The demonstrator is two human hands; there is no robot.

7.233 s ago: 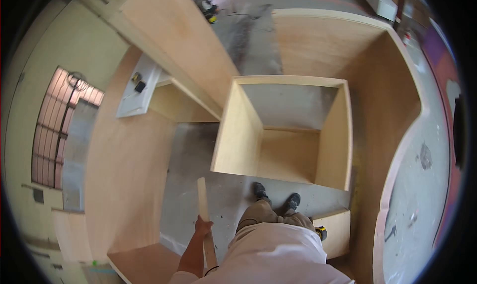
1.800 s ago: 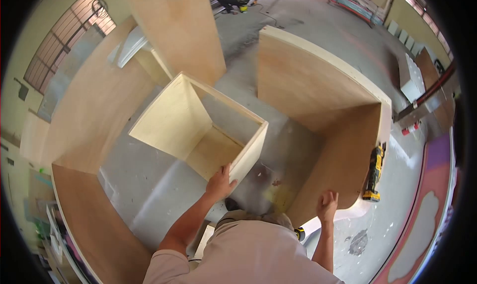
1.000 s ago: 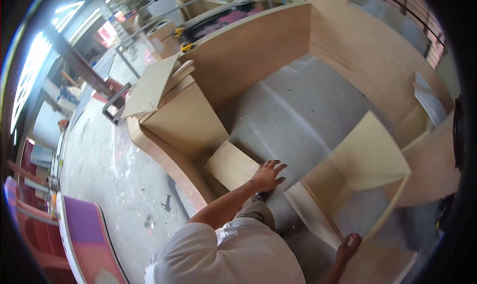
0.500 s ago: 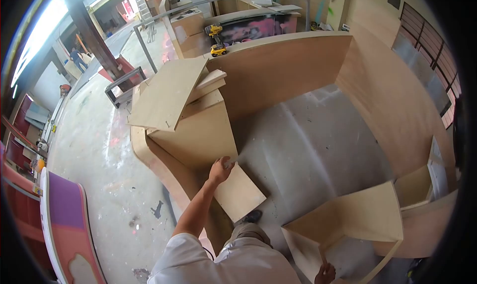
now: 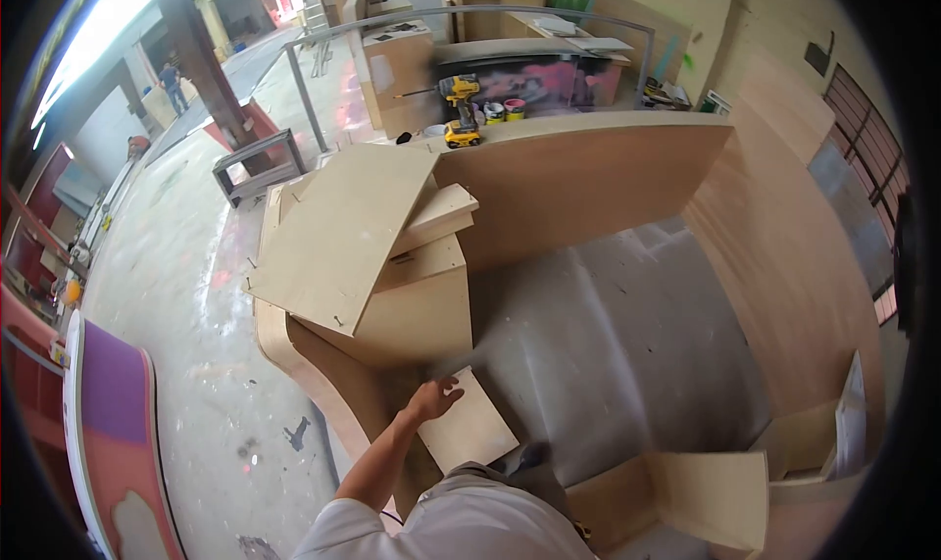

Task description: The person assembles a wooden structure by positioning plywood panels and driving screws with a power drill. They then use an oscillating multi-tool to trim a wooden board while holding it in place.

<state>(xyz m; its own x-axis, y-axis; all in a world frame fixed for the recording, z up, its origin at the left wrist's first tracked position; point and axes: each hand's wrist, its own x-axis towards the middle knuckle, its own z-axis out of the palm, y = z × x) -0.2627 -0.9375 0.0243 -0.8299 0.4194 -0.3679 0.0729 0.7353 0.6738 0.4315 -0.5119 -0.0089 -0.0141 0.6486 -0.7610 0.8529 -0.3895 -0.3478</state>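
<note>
My left hand (image 5: 436, 399) reaches forward with its fingers slightly bent and apart, holding nothing visible. It overlaps the upper left part of a small pale plywood panel (image 5: 473, 427) down by my feet. Just beyond stands a plywood cabinet (image 5: 417, 317) with a loose plywood sheet (image 5: 338, 237) lying skewed on top, screws sticking up near its edges. A shorter wooden piece (image 5: 431, 217) lies partly beneath that sheet. My right hand is out of view. On my right side is an angled plywood piece (image 5: 711, 496).
A curved plywood wall (image 5: 598, 183) encloses the grey floor (image 5: 618, 315). A yellow cordless drill (image 5: 461, 109) stands on its top edge, near small paint pots (image 5: 514, 109). A purple and pink curved counter (image 5: 118, 393) stands at left. Far back is another person (image 5: 173, 88).
My right hand has let go of the angled plywood piece or left view with it low at right. My left hand sits lower in view, fingers more spread. The camera view has shifted.
</note>
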